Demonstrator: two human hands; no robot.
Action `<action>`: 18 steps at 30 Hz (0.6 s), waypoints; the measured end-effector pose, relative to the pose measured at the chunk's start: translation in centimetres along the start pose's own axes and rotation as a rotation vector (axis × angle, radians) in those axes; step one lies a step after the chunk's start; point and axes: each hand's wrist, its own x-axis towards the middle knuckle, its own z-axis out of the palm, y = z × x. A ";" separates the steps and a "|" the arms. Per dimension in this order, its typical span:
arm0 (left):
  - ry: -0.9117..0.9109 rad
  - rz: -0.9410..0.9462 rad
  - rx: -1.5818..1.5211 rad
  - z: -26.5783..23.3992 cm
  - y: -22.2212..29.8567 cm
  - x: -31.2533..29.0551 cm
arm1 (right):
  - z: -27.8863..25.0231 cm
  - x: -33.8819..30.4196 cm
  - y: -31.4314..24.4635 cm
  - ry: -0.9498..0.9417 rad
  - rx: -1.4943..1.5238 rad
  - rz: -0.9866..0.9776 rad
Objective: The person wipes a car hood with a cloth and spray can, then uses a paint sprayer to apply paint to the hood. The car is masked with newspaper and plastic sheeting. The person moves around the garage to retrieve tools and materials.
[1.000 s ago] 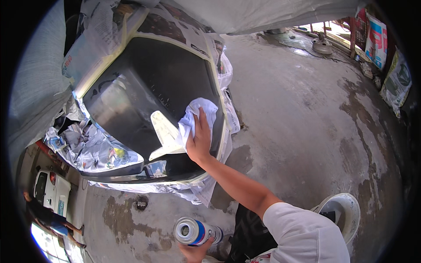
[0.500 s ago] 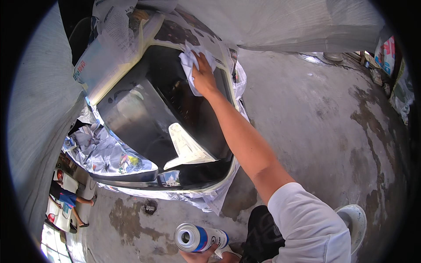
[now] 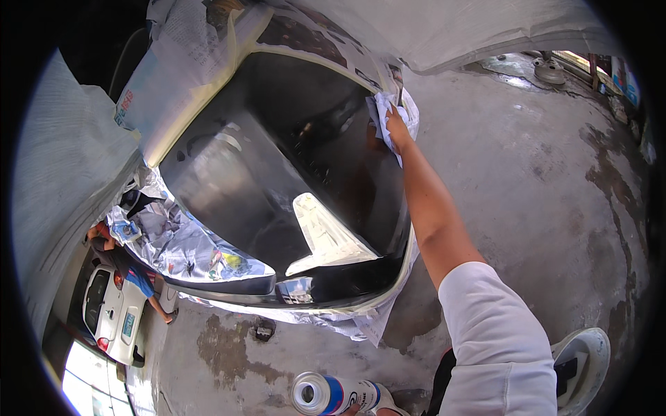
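My right hand [image 3: 397,130] is closed round a crumpled white cloth [image 3: 383,109] and presses it on the right edge of a glossy black car panel [image 3: 291,114]. My right arm reaches across from the lower right. At the bottom, my left hand [image 3: 353,410] grips a metal can [image 3: 336,394] with a blue and white label, its round opening facing up; most of that hand is cut off or hidden. Pale masking tape [image 3: 186,123] and newspaper [image 3: 166,76] frame the panel. A wing-shaped patch of cream masking [image 3: 320,236] covers its lower part.
Grey sheeting hangs at the left [image 3: 69,159] and overhead. Silvery crumpled covering [image 3: 184,232] wraps the panel's left side. A white bucket [image 3: 590,364] stands at the lower right on stained concrete [image 3: 513,187]. Another person [image 3: 121,260] is beside a white car [image 3: 114,312] at the left.
My right hand has moved the cloth rightward and slightly down, from the panel's upper part to its right edge. The can sits lower and further right in view. My viewpoint has shifted.
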 end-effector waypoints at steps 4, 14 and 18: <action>-0.075 -0.045 -0.063 0.3 -1.2 -0.2 | -3.5 -6.3 3.6 0.076 -0.118 -0.064; -0.233 0.147 -0.173 3.1 3.1 0.3 | -6.7 -25.3 9.8 0.080 -0.431 -0.132; -0.251 0.284 -0.176 4.6 1.8 1.6 | -4.4 -20.7 2.7 0.078 -0.669 0.072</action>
